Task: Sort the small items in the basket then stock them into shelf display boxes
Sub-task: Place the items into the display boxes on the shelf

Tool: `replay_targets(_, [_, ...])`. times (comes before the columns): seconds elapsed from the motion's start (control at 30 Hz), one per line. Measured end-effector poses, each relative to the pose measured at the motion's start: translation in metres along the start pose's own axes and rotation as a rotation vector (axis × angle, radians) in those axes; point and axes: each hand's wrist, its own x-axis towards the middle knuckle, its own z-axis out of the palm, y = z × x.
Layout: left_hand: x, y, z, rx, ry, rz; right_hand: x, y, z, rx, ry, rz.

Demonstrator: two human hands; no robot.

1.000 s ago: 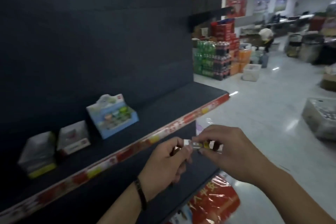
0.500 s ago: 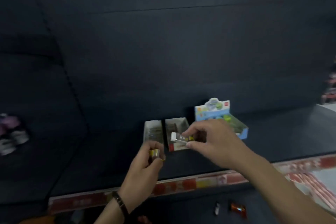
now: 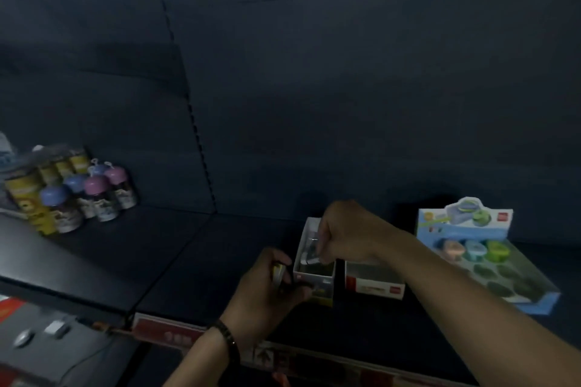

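Two small white display boxes stand side by side on the dark shelf (image 3: 220, 248). My right hand (image 3: 349, 234) reaches over the left white box (image 3: 314, 276) and pinches a small white item (image 3: 309, 256) inside its open top. My left hand (image 3: 267, 289), with a dark wristband, is just left of that box and grips a small yellow item (image 3: 278, 270). The right white box (image 3: 374, 284) has a red-marked front. A blue display box (image 3: 481, 253) with round pastel items stands further right.
Small bottles with blue and pink caps (image 3: 85, 195) and yellow packs stand at the shelf's far left. A red price strip (image 3: 176, 333) runs along the shelf's front edge. Small pale objects (image 3: 56, 328) lie on a lower grey surface at bottom left.
The view has swung left to face the shelf. My right hand has moved the white item from in front of the boxes down into the left box. My left hand has risen beside it.
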Motion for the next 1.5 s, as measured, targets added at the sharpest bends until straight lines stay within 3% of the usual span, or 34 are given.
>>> replay_targets(0.33, [0.010,-0.009,-0.006,0.025,-0.075,0.110,0.007,-0.003,0.017,-0.001,-0.042,-0.029])
replay_targets(0.53, [0.019,-0.015,-0.005,0.022,-0.107,0.090,0.000,-0.006,0.019,0.052,-0.101,-0.041])
replay_targets(0.67, [0.021,-0.018,-0.013,0.027,-0.127,0.104,-0.005,-0.003,0.018,0.106,0.039,-0.055])
replay_targets(0.8, [0.027,-0.011,-0.026,-0.118,-0.076,0.127,-0.018,-0.002,0.012,0.196,0.325,-0.176])
replay_targets(0.9, [0.031,0.002,-0.032,-0.237,-0.061,0.158,-0.027,-0.007,0.012,0.352,0.434,-0.261])
replay_targets(1.03, [0.039,0.016,-0.038,-0.231,-0.064,0.223,-0.027,-0.014,0.013,0.491,0.430,-0.266])
replay_targets(1.13, [0.047,0.021,-0.041,-0.192,-0.097,0.248,-0.025,-0.015,0.013,0.433,0.455,-0.291])
replay_targets(1.27, [0.058,0.023,-0.037,-0.322,-0.135,0.180,-0.022,-0.008,0.011,0.309,0.492,-0.364])
replay_targets(1.5, [0.064,0.024,-0.029,-0.243,-0.125,0.241,-0.021,-0.001,-0.001,0.223,0.438,-0.237])
